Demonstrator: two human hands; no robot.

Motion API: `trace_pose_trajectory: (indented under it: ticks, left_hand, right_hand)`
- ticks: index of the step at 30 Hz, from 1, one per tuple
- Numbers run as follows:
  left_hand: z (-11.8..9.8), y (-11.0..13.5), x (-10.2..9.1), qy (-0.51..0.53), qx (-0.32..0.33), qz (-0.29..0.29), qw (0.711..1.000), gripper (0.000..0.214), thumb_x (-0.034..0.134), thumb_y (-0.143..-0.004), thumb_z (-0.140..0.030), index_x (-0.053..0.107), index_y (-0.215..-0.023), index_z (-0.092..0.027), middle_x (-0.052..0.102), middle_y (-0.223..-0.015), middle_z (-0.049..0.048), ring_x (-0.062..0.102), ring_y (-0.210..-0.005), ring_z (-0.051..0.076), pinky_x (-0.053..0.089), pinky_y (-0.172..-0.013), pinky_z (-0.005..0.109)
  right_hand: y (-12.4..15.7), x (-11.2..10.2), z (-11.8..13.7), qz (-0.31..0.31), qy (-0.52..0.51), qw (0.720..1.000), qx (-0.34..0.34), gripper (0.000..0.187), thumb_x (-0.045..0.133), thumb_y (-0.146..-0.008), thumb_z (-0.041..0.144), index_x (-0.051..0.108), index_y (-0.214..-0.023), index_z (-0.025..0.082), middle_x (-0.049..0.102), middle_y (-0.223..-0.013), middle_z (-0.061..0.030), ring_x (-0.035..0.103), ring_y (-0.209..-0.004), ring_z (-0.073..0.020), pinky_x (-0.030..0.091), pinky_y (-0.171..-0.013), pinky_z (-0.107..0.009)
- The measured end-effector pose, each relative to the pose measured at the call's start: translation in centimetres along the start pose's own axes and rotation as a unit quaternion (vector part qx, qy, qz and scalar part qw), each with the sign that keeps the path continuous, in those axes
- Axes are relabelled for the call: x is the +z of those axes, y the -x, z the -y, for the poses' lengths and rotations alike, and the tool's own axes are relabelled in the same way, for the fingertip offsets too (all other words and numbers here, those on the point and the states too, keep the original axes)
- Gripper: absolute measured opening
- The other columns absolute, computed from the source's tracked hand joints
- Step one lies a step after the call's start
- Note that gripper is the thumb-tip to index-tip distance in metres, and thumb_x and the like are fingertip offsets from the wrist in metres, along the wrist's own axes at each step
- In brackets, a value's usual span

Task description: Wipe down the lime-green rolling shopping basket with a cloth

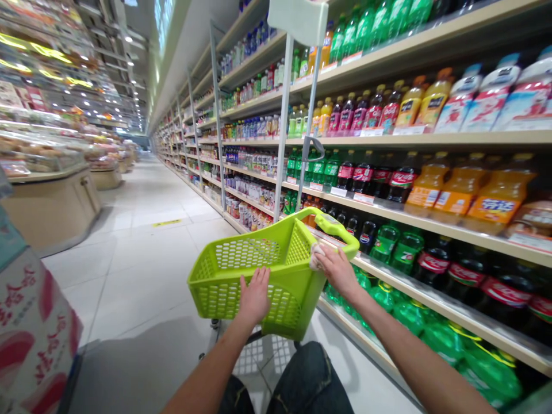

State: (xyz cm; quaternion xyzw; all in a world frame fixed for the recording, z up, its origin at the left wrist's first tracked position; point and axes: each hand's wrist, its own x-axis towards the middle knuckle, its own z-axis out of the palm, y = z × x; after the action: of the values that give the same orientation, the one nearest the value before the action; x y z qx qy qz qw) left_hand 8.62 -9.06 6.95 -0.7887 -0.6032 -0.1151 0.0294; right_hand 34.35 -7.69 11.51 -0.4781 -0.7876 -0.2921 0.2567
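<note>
A lime-green shopping cart [297,299] stands sideways in front of my knees, its perforated basket showing nothing inside. My left hand [254,296] lies on the basket's near side wall, fingers stretched over the rim. At the handle end, my right hand [338,267] is closed on a crumpled white cloth [317,256], pressed to the basket's corner just below the handle [334,226]. The cloth could be a wipe or tissue; its exact kind is hard to make out.
Drink shelves [414,138] with many bottles run along the right, close beside the cart. A tiled aisle [146,264] stretches ahead on the left. Bakery-style counters [52,201] line its far side, and a printed display box [34,328] stands near left.
</note>
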Motion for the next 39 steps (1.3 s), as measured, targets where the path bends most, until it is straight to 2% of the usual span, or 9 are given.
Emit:
trace_pose_trajectory:
  ticks: [3,5,12,15,18,25,28,33,39]
  left_hand:
    - [0.0,0.1,0.4,-0.001,0.002,-0.012,1.000,0.073,0.035,-0.064,-0.008,0.020,-0.135,-0.016,0.020,-0.144,0.0043,0.018,-0.132,0.022,0.012,-0.102,0.059]
    - [-0.3,0.2,0.6,0.004,0.001,-0.017,1.000,0.073,0.035,-0.064,-0.007,0.021,-0.135,-0.015,0.019,-0.144,0.0047,0.018,-0.132,0.022,0.013,-0.102,0.059]
    - [0.2,0.5,0.0,0.013,-0.015,-0.008,1.000,0.072,0.039,-0.063,-0.010,0.024,-0.134,-0.014,0.022,-0.143,0.0073,0.020,-0.131,0.022,0.013,-0.103,0.057]
    - [1.6,0.8,-0.1,0.004,-0.083,-0.005,0.996,0.069,0.038,-0.065,-0.011,0.026,-0.133,-0.014,0.023,-0.142,0.0094,0.020,-0.131,0.023,0.015,-0.102,0.059]
    - [2.6,1.2,0.2,-0.001,-0.081,-0.003,0.997,0.071,0.039,-0.064,-0.010,0.024,-0.134,-0.015,0.021,-0.143,0.0077,0.018,-0.132,0.023,0.013,-0.102,0.059]
    - [3.2,1.7,0.8,0.000,-0.048,-0.007,0.999,0.073,0.039,-0.063,-0.011,0.023,-0.134,-0.015,0.022,-0.143,0.0062,0.018,-0.132,0.022,0.012,-0.103,0.058]
    - [4.3,2.1,1.1,-0.014,-0.068,-0.019,0.997,0.072,0.038,-0.063,-0.011,0.024,-0.134,-0.014,0.022,-0.143,0.0071,0.017,-0.132,0.023,0.011,-0.103,0.058]
    - [5.1,2.5,1.6,-0.014,-0.084,-0.029,0.996,0.073,0.039,-0.063,-0.012,0.022,-0.135,-0.014,0.019,-0.144,0.0071,0.013,-0.133,0.024,0.011,-0.104,0.056]
    - [5.2,2.9,1.1,0.031,-0.068,-0.020,0.997,0.071,0.039,-0.063,-0.010,0.026,-0.133,-0.015,0.023,-0.143,0.0071,0.017,-0.132,0.023,0.009,-0.103,0.058]
  right_hand:
    - [0.6,-1.3,-3.7,-0.058,0.033,0.992,0.111,0.033,0.038,-0.077,0.009,0.058,-0.103,0.016,0.053,-0.120,-0.0119,0.046,-0.112,-0.0232,0.029,-0.094,-0.047]
    - [0.6,-1.3,-4.1,-0.079,0.042,0.983,0.159,0.032,0.040,-0.076,0.009,0.058,-0.102,0.015,0.053,-0.120,-0.0134,0.046,-0.112,-0.0247,0.031,-0.093,-0.047]
    - [-0.7,1.9,3.3,0.012,-0.022,1.000,-0.015,0.031,0.040,-0.078,0.007,0.059,-0.099,0.019,0.053,-0.122,-0.0074,0.040,-0.117,-0.0224,0.029,-0.095,-0.042]
    - [-0.7,0.8,1.3,0.005,-0.009,1.000,0.023,0.031,0.040,-0.077,0.007,0.059,-0.099,0.019,0.054,-0.120,-0.0091,0.044,-0.113,-0.0228,0.027,-0.095,-0.044]
    - [-0.6,0.1,-0.4,-0.022,0.013,0.994,0.102,0.031,0.041,-0.076,0.008,0.059,-0.099,0.016,0.053,-0.119,-0.0129,0.045,-0.112,-0.0246,0.029,-0.094,-0.044]
    - [-1.3,5.8,9.0,0.007,-0.065,0.998,-0.020,0.029,0.042,-0.080,0.010,0.057,-0.102,0.019,0.051,-0.124,-0.0102,0.040,-0.118,-0.0213,0.031,-0.095,-0.040]
    - [-1.4,5.6,8.7,0.022,-0.070,0.997,-0.023,0.032,0.041,-0.079,0.007,0.057,-0.104,0.019,0.052,-0.122,-0.0098,0.043,-0.116,-0.0204,0.030,-0.096,-0.042]
    - [-1.0,3.3,4.8,-0.007,-0.022,0.995,0.102,0.035,0.040,-0.077,0.004,0.057,-0.104,0.018,0.050,-0.125,-0.0111,0.043,-0.116,-0.0228,0.021,-0.098,-0.049]
    - [-2.5,5.6,12.3,0.056,-0.138,0.988,0.034,0.037,0.040,-0.076,0.003,0.057,-0.105,0.018,0.052,-0.123,-0.0096,0.044,-0.116,-0.0209,0.032,-0.095,-0.041]
